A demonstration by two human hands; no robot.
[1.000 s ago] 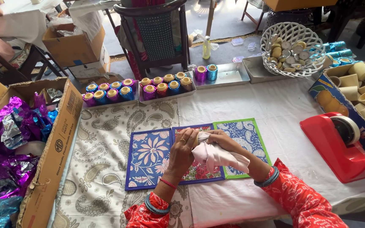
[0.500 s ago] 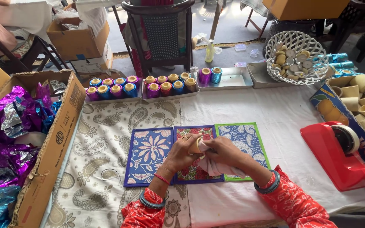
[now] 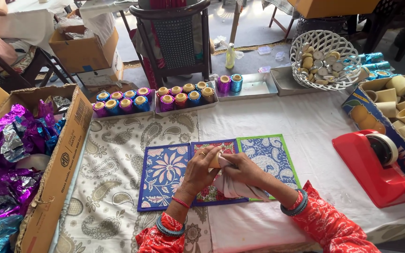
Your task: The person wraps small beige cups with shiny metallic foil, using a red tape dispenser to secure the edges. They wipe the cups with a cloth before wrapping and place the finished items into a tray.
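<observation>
Head view. Left hand (image 3: 201, 167) and right hand (image 3: 245, 169) together over the middle of three patterned mats (image 3: 165, 175) on the table (image 3: 305, 122), near its front edge. Left grip closed around a small tan spool (image 3: 216, 160), mostly hidden, fingers curled round it. Right grip closed on a pale cloth (image 3: 237, 187), pressed against the spool; cloth trailing down under the right wrist. Red sleeves and bangles on both arms. Beyond the mats, trays (image 3: 254, 89) with rows of foil-wrapped spools (image 3: 165, 99) in purple, blue, red and gold. Far right, white basket (image 3: 326, 58) of round pieces. Right, red tape dispenser (image 3: 376, 164), beside a box of bare tan spools (image 3: 399, 103). Left, cardboard box (image 3: 52, 173) full of purple and blue foil (image 3: 5, 154).
</observation>
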